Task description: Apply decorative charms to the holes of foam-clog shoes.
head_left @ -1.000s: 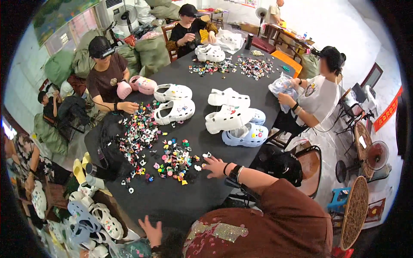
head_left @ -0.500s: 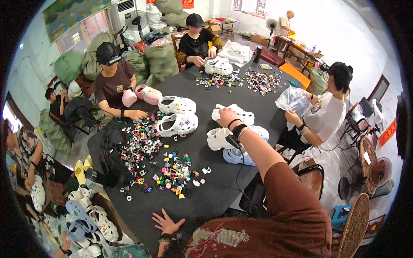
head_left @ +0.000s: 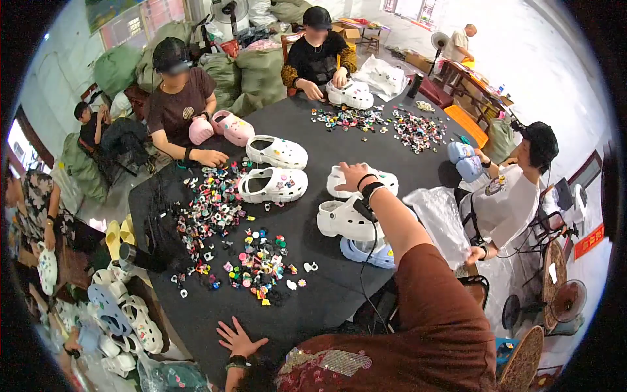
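My left hand (head_left: 243, 340) lies palm down on the black table with its fingers spread, holding nothing. My right hand (head_left: 353, 178) reaches across the table and grips the left end of a white clog (head_left: 386, 181); part of its fingers is hidden. Nearer me, a second white clog (head_left: 339, 221) stands below my right wrist. Beside that is a light-blue clog (head_left: 368, 252), partly covered by my forearm. To the left, another two white clogs, one far (head_left: 279, 151) and one near (head_left: 277, 185), carry colourful charms.
Loose shoe charms (head_left: 212, 206) lie heaped on the black table (head_left: 313, 320). At the right, a co-worker holds light-blue clogs (head_left: 465, 161) and a clear plastic bag (head_left: 437, 222). Two co-workers sit across, near pink clogs (head_left: 233, 128) and another white clog (head_left: 350, 95).
The co-worker at the right now holds light-blue clogs in one hand, with the plastic bag lowered in the other. My right hand stays at the white clog; the nearer white clog has turned. The view has shifted.
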The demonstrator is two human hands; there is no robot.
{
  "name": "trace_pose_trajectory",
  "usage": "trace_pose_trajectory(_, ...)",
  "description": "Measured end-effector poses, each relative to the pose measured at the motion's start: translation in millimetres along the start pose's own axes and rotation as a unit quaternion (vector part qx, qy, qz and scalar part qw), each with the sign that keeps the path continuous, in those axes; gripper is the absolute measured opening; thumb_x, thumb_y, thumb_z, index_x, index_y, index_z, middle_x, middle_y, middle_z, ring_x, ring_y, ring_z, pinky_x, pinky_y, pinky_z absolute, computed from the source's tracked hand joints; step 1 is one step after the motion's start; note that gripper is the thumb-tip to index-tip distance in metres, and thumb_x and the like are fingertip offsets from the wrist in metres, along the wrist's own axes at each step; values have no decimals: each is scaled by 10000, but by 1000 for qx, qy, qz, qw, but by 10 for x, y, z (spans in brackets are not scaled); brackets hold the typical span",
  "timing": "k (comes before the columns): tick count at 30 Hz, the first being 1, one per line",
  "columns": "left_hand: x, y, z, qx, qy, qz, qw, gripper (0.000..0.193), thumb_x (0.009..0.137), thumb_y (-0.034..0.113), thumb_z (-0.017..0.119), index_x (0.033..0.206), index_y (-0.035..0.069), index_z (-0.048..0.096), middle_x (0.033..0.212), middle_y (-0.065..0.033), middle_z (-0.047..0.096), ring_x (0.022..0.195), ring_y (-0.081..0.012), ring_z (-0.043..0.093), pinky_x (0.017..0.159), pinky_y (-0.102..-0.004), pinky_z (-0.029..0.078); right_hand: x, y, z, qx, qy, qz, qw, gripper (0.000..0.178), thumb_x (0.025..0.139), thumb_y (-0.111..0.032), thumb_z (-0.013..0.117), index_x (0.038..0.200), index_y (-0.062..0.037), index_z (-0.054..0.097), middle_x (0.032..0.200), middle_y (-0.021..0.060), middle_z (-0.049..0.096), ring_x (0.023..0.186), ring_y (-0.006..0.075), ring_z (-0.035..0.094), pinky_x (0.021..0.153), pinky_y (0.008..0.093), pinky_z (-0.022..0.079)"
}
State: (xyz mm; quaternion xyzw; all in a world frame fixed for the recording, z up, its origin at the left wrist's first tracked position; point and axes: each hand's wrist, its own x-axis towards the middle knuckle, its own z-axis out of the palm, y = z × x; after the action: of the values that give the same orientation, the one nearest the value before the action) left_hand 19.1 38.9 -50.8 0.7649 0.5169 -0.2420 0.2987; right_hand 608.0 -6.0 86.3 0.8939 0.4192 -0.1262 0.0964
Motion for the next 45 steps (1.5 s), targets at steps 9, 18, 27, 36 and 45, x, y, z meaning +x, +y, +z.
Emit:
trace_pose_trajectory(9,30,-39,46,-5,-1,4,1000,1491,438,765,742,1475,129,-120,1438,-298,-297,1316,-495,-283,965,-739,-41,-192,-263,92,-63,-152,-61,985,666,727,-418,691,1243,-35,516,1158,190,608,1080,317,581,906,443,468)
trace_pose_trajectory(18,-40,-49,-34,-18,-4,5,1000,1452,467,791,711,1482,147,-104,1447,-306,-270,1323,-496,-266,976,-726,-40,254,-361,577,-67,-38,1,997,272,813,-189,580,1039,-83,689,1157,147,630,1061,291,612,876,415,486)
trace_pose_trajectory(27,29,-111,105,-25,42,38,998,1423,475,806,687,1491,151,-63,1454,-299,-265,1324,-491,-268,981,-717,-50,231,-262,671,-117,-52,-101,987,368,885,-312,538,1123,-48,632,1172,169,616,1090,317,587,901,434,473)
trace_pose_trajectory(36,30,-89,78,-7,26,29,999,1409,465,843,650,1494,186,-53,1467,-290,-242,1340,-491,-232,1002,-697,-61,563,-221,970,-121,-145,-117,975,471,633,-254,747,1047,-45,664,1087,177,647,1020,323,619,841,410,513)
trace_pose_trajectory(45,-20,-122,138,-34,63,47,996,1414,453,882,608,1493,171,-32,1465,-315,-209,1334,-521,-207,980,-729,-44,-58,-547,254,-93,11,-177,980,344,619,-277,751,912,-114,674,936,118,670,922,308,631,799,418,507)
